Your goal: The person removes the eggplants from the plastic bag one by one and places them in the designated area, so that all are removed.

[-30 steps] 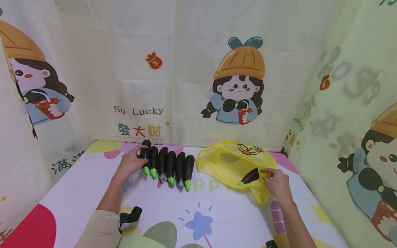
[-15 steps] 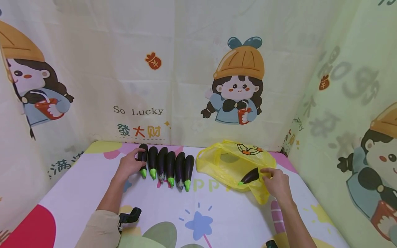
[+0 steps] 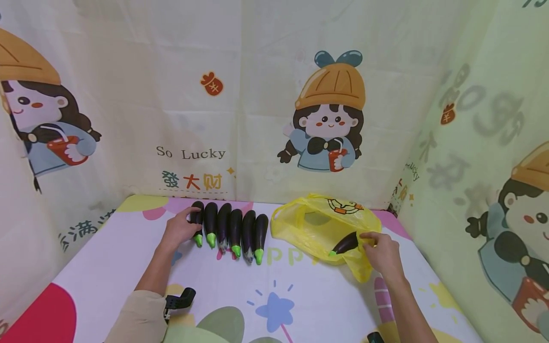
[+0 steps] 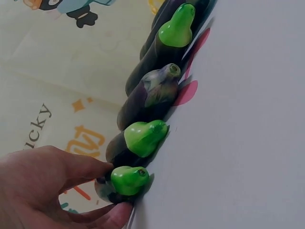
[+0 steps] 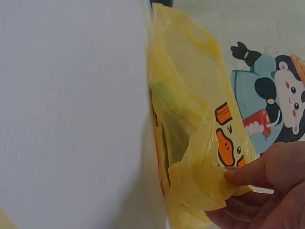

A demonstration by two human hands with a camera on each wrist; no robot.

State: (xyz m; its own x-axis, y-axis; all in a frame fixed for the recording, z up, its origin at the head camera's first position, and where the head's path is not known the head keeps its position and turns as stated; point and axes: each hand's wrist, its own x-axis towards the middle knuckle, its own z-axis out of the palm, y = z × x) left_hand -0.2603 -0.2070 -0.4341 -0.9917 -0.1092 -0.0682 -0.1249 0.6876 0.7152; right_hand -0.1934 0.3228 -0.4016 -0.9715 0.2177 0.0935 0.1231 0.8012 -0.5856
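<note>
Several dark purple eggplants lie side by side in a row on the table, their stem ends toward me. At the row's left end my left hand (image 3: pixel 179 227) grips the outermost eggplant (image 4: pixel 128 180) between thumb and fingers, and that eggplant lies on the table. The rightmost eggplant (image 3: pixel 261 238) is the one nearest the bag. To the right, a yellow plastic bag (image 3: pixel 291 221) lies with its mouth spread toward me. Inside it, near the mouth, rests one more eggplant (image 3: pixel 346 244). My right hand (image 3: pixel 383 255) pinches the bag's edge, bunched up in the right wrist view.
The table (image 3: pixel 223 290) has a white cloth with coloured prints. A printed curtain (image 3: pixel 257 128) stands close behind the eggplants and bag, and others hang at both sides. A black device (image 3: pixel 182 298) is strapped to my left wrist.
My left hand has shifted the leftmost eggplant left and slightly toward me, down onto the table beside its neighbour. The right hand and the bag have stayed put.
</note>
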